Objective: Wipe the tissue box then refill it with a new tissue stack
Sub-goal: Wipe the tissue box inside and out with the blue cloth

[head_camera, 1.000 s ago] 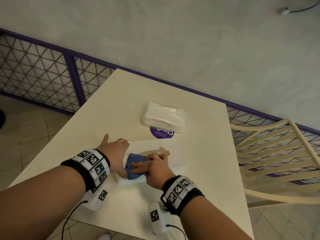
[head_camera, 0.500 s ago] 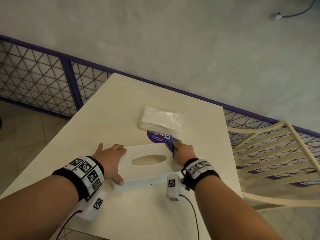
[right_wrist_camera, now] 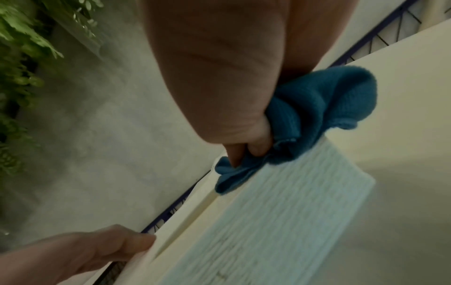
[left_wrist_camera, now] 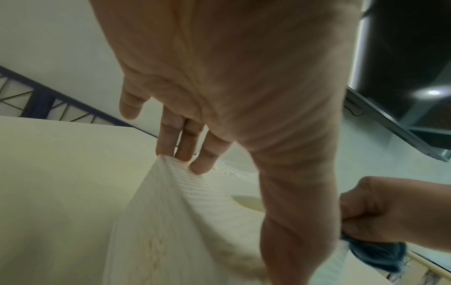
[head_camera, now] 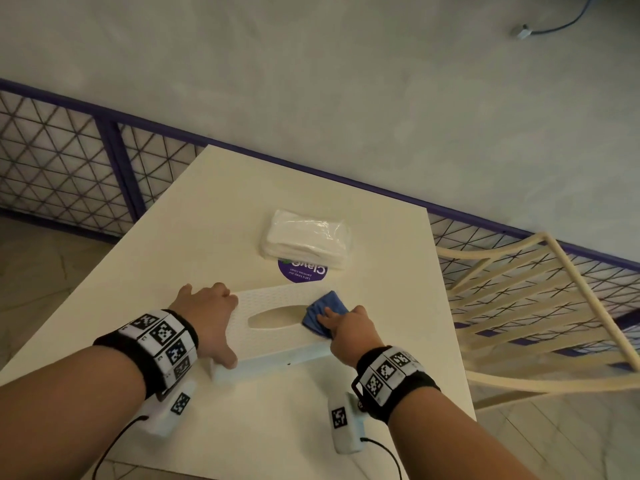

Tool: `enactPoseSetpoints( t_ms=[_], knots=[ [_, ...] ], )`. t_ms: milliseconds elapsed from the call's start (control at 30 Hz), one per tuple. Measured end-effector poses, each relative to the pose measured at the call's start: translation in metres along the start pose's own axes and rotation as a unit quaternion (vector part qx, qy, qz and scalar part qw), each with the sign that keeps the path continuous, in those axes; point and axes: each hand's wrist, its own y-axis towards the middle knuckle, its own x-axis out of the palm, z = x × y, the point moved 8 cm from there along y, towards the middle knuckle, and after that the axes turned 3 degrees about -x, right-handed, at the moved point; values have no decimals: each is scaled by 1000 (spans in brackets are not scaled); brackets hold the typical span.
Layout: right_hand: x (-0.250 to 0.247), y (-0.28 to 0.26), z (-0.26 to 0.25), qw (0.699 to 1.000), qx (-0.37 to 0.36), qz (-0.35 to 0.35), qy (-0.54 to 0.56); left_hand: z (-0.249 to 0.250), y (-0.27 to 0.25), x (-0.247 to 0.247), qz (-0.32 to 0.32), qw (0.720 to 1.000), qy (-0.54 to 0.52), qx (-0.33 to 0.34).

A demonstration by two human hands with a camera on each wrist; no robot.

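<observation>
A white textured tissue box (head_camera: 273, 341) with an oval slot lies on the cream table (head_camera: 194, 244), and its slot shows no tissue. My left hand (head_camera: 214, 323) grips the box's left end, fingers over the far edge and thumb on the near side. My right hand (head_camera: 343, 323) holds a bunched blue cloth (head_camera: 322, 313) and presses it on the box top just right of the slot. In the right wrist view the blue cloth (right_wrist_camera: 317, 108) sits at the edge of the box (right_wrist_camera: 280, 221). A plastic-wrapped tissue stack (head_camera: 306, 242) lies beyond the box, untouched.
A round purple sticker (head_camera: 301, 273) is on the table between the box and the stack. A cream slatted chair (head_camera: 526, 306) stands close to the table's right edge. A purple mesh railing (head_camera: 69, 168) runs behind the table, along a grey wall.
My right hand swept the cloth from the box's left part to its far right corner, then back a little toward the slot. The left hand kept its grip on the box's left end.
</observation>
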Motion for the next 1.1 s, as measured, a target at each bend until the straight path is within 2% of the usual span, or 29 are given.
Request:
enactPoseSetpoints(
  t_ms=[100, 167, 200, 267, 367, 400, 467, 567, 733, 800, 933, 1033, 1067, 1100],
  knots=[
    [4, -16, 2, 996, -19, 28, 77, 5, -1, 0, 5, 1000, 26, 1],
    [-1, -26, 19, 970, 14, 73, 231, 17, -5, -3, 28, 998, 55, 20],
    [-2, -32, 30, 941, 42, 97, 322, 28, -8, -5, 50, 996, 62, 44],
    [-1, -47, 55, 863, 93, 163, 469, 55, -12, -2, 85, 990, 39, 106],
    [8, -70, 81, 737, 148, 241, 614, 79, -6, 14, 66, 986, 50, 141],
    [11, -75, 85, 709, 159, 255, 638, 83, -3, 14, 64, 985, 67, 144],
    [17, -83, 93, 683, 171, 274, 655, 90, 1, 9, 45, 984, 91, 145],
    [21, -87, 99, 661, 186, 290, 667, 97, 2, 6, -11, 988, 62, 142],
    [29, -94, 96, 634, 207, 271, 694, 98, 1, 17, -103, 988, 8, 119],
    [31, -95, 94, 623, 208, 262, 707, 96, 2, 11, -105, 985, -75, 112],
    [7, -97, 91, 593, 167, 277, 738, 89, 10, -19, -57, 973, -189, 118],
    [-34, -94, 66, 612, 65, 270, 740, 81, 13, -38, -34, 944, -310, 108],
    [-44, -90, 53, 642, 39, 263, 719, 80, 13, -43, -31, 923, -369, 109],
    [-54, -86, 39, 717, 20, 261, 646, 79, 12, -47, -29, 898, -426, 108]
  ],
)
